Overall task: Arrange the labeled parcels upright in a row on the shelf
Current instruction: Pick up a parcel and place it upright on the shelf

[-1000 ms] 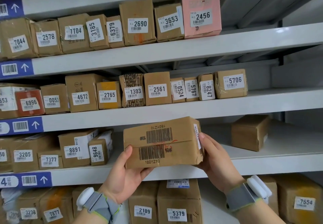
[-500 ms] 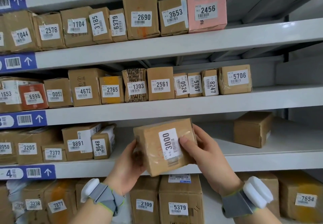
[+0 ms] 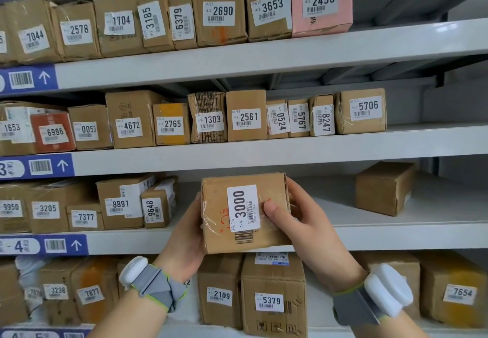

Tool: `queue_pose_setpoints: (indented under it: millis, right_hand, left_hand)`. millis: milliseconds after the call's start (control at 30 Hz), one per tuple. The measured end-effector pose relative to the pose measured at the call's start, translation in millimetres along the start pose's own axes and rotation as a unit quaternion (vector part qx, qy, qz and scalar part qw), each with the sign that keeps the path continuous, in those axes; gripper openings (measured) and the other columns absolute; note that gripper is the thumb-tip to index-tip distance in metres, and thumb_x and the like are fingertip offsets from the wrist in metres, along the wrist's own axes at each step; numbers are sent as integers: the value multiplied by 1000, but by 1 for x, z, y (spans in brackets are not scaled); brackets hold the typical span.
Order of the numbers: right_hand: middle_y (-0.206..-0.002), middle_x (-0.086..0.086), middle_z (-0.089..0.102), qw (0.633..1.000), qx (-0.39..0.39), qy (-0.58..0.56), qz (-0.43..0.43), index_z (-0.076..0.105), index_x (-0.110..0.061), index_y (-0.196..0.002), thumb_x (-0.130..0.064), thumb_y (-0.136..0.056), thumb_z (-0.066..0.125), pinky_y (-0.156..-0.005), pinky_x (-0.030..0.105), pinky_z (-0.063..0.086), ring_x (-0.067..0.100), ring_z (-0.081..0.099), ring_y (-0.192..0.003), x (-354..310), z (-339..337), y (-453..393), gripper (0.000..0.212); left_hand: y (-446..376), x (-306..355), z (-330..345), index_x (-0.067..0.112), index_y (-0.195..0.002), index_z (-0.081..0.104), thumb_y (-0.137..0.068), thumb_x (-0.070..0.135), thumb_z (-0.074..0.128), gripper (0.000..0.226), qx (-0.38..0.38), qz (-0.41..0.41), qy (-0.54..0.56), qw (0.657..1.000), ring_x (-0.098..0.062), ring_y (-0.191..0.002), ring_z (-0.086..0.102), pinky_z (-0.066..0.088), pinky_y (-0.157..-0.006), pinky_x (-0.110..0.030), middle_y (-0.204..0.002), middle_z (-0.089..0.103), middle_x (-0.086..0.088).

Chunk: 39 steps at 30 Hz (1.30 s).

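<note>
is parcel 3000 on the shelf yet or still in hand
In hand: parcel 3000 is gripped by the left hand and right hand, in front of the shelf.

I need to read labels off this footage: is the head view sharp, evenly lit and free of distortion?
Head view: mostly sharp, the label 3000 on the held parcel reads clearly; wide-angle bend curves the shelf edges; soft even light with a small glare patch on the upper shelf edge at right; labels at lower left such as 3238 look blurred.

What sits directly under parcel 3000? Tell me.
Below parcel 3000, held by both hands, stand parcels 2109 and 5379 on the lower shelf. The shelf edge behind it is covered.
</note>
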State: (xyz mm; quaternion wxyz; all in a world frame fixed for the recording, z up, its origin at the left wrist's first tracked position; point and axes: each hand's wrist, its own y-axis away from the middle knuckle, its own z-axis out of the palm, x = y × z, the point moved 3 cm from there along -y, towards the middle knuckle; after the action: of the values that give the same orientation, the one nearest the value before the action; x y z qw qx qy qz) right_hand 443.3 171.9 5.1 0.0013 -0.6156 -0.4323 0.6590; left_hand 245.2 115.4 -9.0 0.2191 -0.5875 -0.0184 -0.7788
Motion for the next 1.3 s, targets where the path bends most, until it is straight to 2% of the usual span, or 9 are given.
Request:
queue_pose_setpoints:
  millis: [300, 433, 533, 667, 800, 933, 1067, 1200, 1300]
  right_hand:
    - [-124, 2, 67, 999, -17, -26, 32, 41, -46, -142, -56, -79, 67, -94, 41, 58, 14, 70, -108, -3, 6, 9, 69]
    - [-119, -2, 70, 999, -22, -17, 36, 50, -42, -129, -68, -71, 62, -88, 41, 60, 14, 70, -107, -6, 5, 11, 65]
    - [-112, 0, 72, 999, -19, -19, 40, 51, -37, -122, -67, -68, 64, -83, 39, 62, 16, 72, -102, -8, 6, 15, 63]
    - [-107, 3, 74, 998, -27, -30, 55, 52, -32, -121, -64, -66, 66, -87, 42, 61, 19, 74, -96, -10, 9, 19, 66]
    - [-121, -2, 70, 995, -57, -13, 80, 42, -35, -145, -72, -65, 68, -99, 38, 54, 10, 70, -108, -7, 17, 27, 92]
    - [-124, -8, 71, 990, -107, 23, 90, 44, -28, -146, -71, -73, 60, -99, 36, 54, 8, 66, -114, -7, 26, 32, 86]
    - [-117, -13, 73, 988, -121, 35, 91, 44, -39, -144, -73, -74, 54, -96, 35, 56, 9, 69, -108, -10, 32, 35, 79]
    - [-110, -16, 75, 986, -122, 32, 112, 48, -45, -136, -66, -88, 55, -95, 33, 57, 8, 71, -103, -6, 40, 36, 53]
    - [-104, -17, 77, 988, -105, 8, 115, 56, -41, -128, -46, -96, 51, -83, 22, 57, 6, 73, -98, -5, 42, 34, 32]
  left_hand:
    - [7, 31, -11, 13, -95, 64, -101, 0, 39, 29, 30, 98, -168, 981, 1, -67, 71, 53, -57, -12, -68, 75, 10]
    - [0, 27, -29, 1, -127, 55, -95, 4, 53, 32, 81, 95, -151, 981, -26, -91, 66, 57, -66, -30, -109, 67, -18]
    - [-3, 26, -32, 8, -106, 57, -102, 5, 38, 19, 118, 48, -106, 986, -15, -75, 59, 54, -48, -18, -89, 64, -5]
    - [-3, 18, -42, -23, -119, 45, -99, -11, 32, 28, 127, 29, -63, 989, -39, -103, 53, 44, -42, -8, -104, 64, -30]
    - [8, 37, -22, 17, -85, 57, -102, 25, 43, 23, 101, 74, -50, 991, -7, -68, 69, 46, -63, -25, -49, 67, 16]
    - [-3, 40, -25, 22, -91, 73, -80, 69, 55, 52, 64, 67, -41, 995, -24, -86, 69, 47, -98, -49, -85, 75, -5]
    - [-2, 46, -16, 18, -82, 65, -89, 64, 46, 51, 79, 68, -48, 993, -19, -64, 66, 49, -73, -36, -66, 70, -2]
    - [-5, 40, -12, 24, -99, 70, -70, 79, 59, 62, 67, 61, -43, 995, -29, -103, 63, 45, -101, -50, -106, 68, -9]
    - [1, 41, -5, 25, -57, 72, -95, 55, 42, 57, 56, 71, -52, 995, -15, -58, 66, 50, -64, -33, -62, 68, 0]
